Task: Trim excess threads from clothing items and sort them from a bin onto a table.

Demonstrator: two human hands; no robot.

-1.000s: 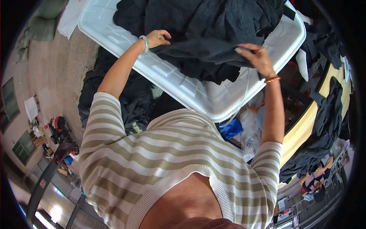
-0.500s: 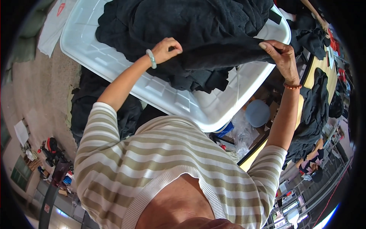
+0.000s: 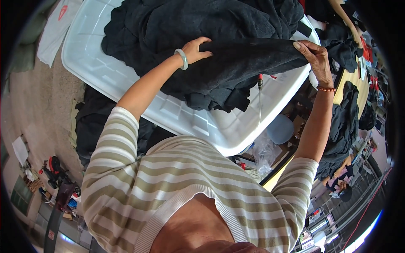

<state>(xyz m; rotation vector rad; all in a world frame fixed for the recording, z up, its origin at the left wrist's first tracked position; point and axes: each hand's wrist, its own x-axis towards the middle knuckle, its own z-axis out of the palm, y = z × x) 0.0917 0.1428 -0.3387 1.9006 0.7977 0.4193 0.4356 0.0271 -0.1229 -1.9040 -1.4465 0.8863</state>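
A piece of black fabric [image 3: 249, 52], probably a garment, is stretched above a large white plastic tub [image 3: 219, 130]. My right hand [image 3: 315, 57] pinches its right end between thumb and fingers, near the tub's right rim. At the fabric's left end is my left hand [image 3: 196, 50], with thumb and forefinger apart; it touches or hovers by the cloth, I cannot tell which. Heaped black clothing [image 3: 168, 25] fills much of the tub beneath and beyond. Below the stretched fabric, a small red-and-black handled tool [image 3: 260, 80] shows beside a pale cord.
Black cloth [image 3: 95, 122] lies left of the tub. On the right, a yellow-topped table [image 3: 352, 84] bears more dark garments [image 3: 344, 126]. Clear plastic wrap [image 3: 265, 154] and a round grey-blue object [image 3: 279, 128] sit below the tub's right side. Another person's arm [image 3: 346, 19] reaches in at upper right.
My left hand has moved slightly right and up, its fingers spreading apart. The fabric's right end has risen a little with my right hand, and the red-handled tool has come into view.
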